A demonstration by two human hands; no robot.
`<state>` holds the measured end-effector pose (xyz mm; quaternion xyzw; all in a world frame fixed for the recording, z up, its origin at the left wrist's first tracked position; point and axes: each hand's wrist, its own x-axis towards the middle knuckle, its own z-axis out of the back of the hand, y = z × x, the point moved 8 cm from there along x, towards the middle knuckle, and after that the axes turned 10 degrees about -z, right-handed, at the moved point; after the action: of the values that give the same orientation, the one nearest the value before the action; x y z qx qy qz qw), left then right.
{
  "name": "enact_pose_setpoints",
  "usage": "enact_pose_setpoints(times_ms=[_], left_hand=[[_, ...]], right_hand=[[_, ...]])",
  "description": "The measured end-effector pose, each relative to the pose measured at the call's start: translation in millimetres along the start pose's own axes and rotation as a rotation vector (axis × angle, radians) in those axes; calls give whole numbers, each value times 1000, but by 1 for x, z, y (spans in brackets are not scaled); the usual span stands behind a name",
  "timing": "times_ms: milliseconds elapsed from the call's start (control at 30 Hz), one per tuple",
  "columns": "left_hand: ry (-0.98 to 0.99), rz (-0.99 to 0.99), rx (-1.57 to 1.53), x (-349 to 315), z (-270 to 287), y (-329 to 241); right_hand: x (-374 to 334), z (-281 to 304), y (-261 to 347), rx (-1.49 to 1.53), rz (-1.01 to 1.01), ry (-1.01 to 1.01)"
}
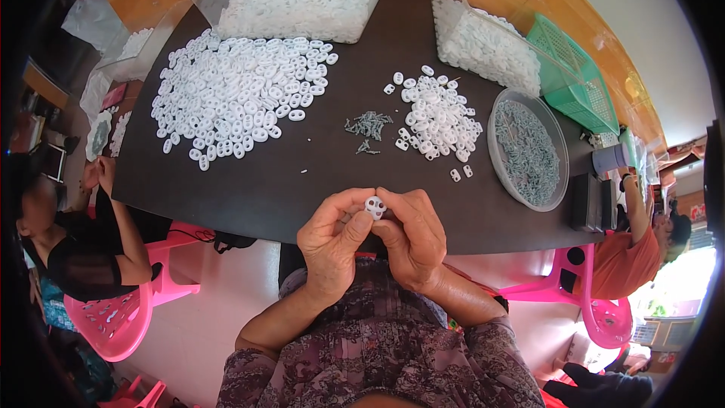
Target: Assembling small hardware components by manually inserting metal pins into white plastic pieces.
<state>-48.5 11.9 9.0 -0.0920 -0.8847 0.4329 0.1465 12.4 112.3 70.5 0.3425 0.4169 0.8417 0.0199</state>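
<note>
Just over the table's near edge, my left hand (333, 236) and my right hand (414, 236) meet with their fingertips closed on one small white plastic piece (374, 207) with round holes. Whether it is one part or two pressed together I cannot make out. Beyond my hands lies a small heap of grey screws (368, 124). To its right is a pile of small white two-holed pieces (442, 117). A larger pile of white oval two-holed pieces (242, 91) spreads over the table's left side.
Clear bins of white parts stand at the back, one left (302, 7) and one right (487, 45). A round tray (495, 153) of grey screws and a green basket (578, 75) stand right. Other people sit at left (98, 234) and right (627, 257), near pink chairs (113, 321).
</note>
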Motion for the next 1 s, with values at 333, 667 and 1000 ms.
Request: enact_pose_setpoints(times_ms=[333, 667, 1000], left_hand=[[108, -104, 122, 0, -4, -11], [100, -188, 266, -1, 0, -12], [82, -191, 255, -1, 2, -12]], right_hand=[[2, -1, -1, 61, -109, 32], [2, 2, 3, 35, -17, -24], [0, -2, 1, 50, -49, 2]])
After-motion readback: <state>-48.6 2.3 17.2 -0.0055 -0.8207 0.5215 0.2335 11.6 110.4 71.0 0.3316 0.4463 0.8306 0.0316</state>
